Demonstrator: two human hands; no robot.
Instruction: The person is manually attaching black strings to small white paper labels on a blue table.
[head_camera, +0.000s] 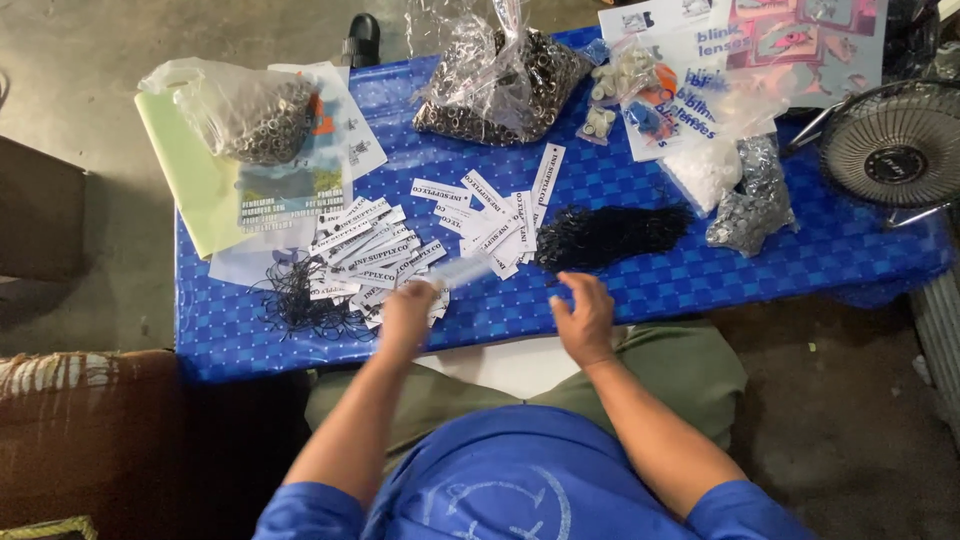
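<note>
Left hand (408, 318) grip pinched shut on a white paper tag (460, 272) lifted just right of the tag pile (370, 255), right hand (583, 318) half-open and empty, just below the black string bundle (610, 232) kept within reach on the blue table (700, 280).

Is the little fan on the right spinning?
Cannot tell. The fan stands at the table's edge, its blades hidden behind the grille.
</note>
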